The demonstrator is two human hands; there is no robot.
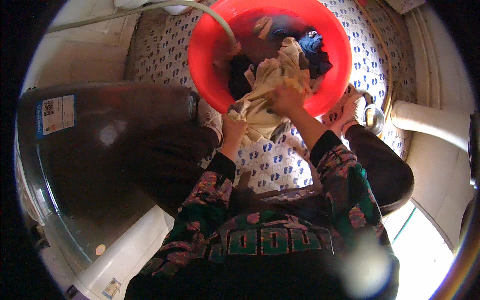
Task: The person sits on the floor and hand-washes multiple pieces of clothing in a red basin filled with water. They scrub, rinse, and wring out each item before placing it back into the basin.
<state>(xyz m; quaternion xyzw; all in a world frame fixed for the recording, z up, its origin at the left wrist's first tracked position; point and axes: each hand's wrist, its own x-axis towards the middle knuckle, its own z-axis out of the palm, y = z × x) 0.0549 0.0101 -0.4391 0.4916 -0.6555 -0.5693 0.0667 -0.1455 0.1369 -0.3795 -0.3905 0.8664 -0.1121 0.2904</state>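
A cream-coloured garment is stretched over the near rim of a red plastic basin, part of it inside and part hanging outside. My left hand grips its near left edge, just outside the rim. Closed on a bunched part of the same cloth, my right hand is at the basin's near side. Its fingertips are partly hidden by the folds. Dark blue clothing lies in the basin at the right, and a black cloth is at the left. A pale hose runs into the basin.
A dark-topped washing machine with a label stands at the left. Footprint-patterned tiles cover the floor. To the right are a small metal bowl, a white pipe and a thin yellowish hose. My shoes flank the basin.
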